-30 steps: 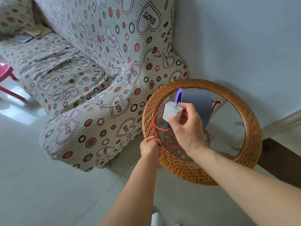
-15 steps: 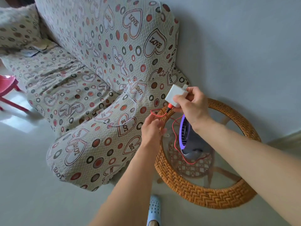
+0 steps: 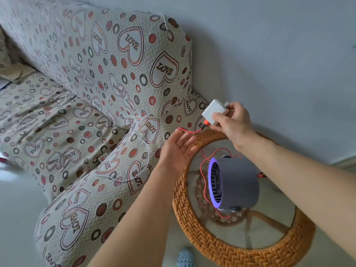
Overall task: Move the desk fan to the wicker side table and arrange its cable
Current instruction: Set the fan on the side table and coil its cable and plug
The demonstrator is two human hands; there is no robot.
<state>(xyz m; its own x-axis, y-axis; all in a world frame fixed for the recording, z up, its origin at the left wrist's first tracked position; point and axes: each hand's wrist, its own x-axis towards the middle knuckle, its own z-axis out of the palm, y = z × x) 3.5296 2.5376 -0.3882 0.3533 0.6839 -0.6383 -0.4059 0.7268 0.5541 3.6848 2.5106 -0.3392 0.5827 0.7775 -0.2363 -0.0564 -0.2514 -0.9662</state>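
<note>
A grey desk fan with a purple front ring stands on the glass top of the round wicker side table. Its thin red cable loops around the fan and runs up to a white power adapter. My right hand holds that adapter above the table's far rim, near the wall. My left hand is open, palm up, beside the table's left rim, with the red cable lying across its fingertips.
A sofa with a heart-and-circle patterned cover stands directly left of the table, and a thin white cord lies on its armrest. The grey wall is right behind the table. A blue slipper shows on the pale floor below.
My right hand has lifted the adapter up and away from the fan towards the wall. My left hand has let go of its pinch on the red cable and opened.
</note>
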